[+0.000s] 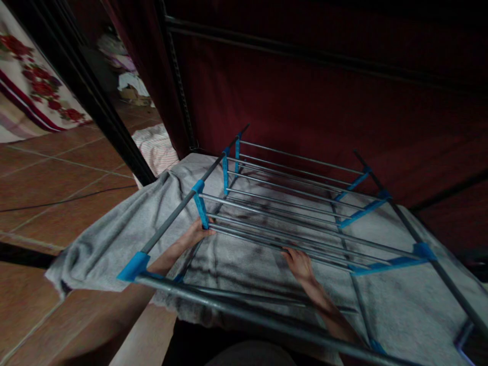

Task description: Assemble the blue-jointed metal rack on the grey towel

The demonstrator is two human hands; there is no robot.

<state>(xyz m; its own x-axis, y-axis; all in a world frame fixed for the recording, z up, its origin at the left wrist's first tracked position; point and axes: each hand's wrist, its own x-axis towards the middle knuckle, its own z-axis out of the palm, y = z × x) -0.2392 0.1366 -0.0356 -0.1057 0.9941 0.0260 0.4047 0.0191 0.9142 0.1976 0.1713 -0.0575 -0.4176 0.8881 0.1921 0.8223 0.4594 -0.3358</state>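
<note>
A rack of grey metal tubes [244,303] with blue plastic connectors lies on a grey blanket [152,203]. My left hand [197,232] is closed around the lower end of a blue bracket [200,209], where thin rods enter it. To the right, my right hand [298,261] has its fingers curled at the front thin rods [244,238], near their middle. Both forearms pass beneath the thick front tube. Another blue bracket [389,265] joins the rods at their right end. A blue corner piece [134,267] sits at the near left.
Dark red cloth [324,112] hangs behind the rack, crossed by a metal bar. A black post [95,107] slants down at the left. Beyond it are a tiled floor [49,178], a cable, a floral cloth [41,86] and piled items.
</note>
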